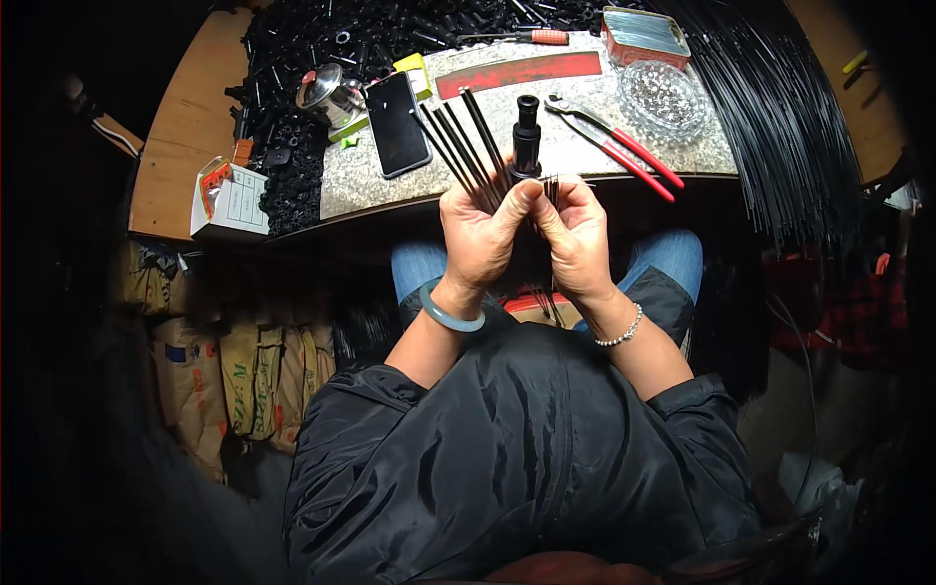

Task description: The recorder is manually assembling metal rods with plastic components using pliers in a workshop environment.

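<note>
Both hands meet just in front of the table's near edge. My left hand (475, 237) is closed around several thin black rods (450, 144), which fan up and leftward from it. A stepped black plastic tube (526, 141) stands upright between the hands, its lower end at my thumbs. My right hand (582, 244) is closed beside it, thumb and fingers pinched on thin dark rods (552, 191) whose ends show over the fingers. More thin ends hang below the hands. Exactly how the rods meet the tube is hidden by the fingers.
Red-handled pliers (624, 151) and a glass dish (663, 101) of small metal parts lie right. A black phone (398, 125) and metal pot (330, 93) are left. Black plastic parts (390, 37) heap at the back; long black rods (780, 117) overhang the right edge.
</note>
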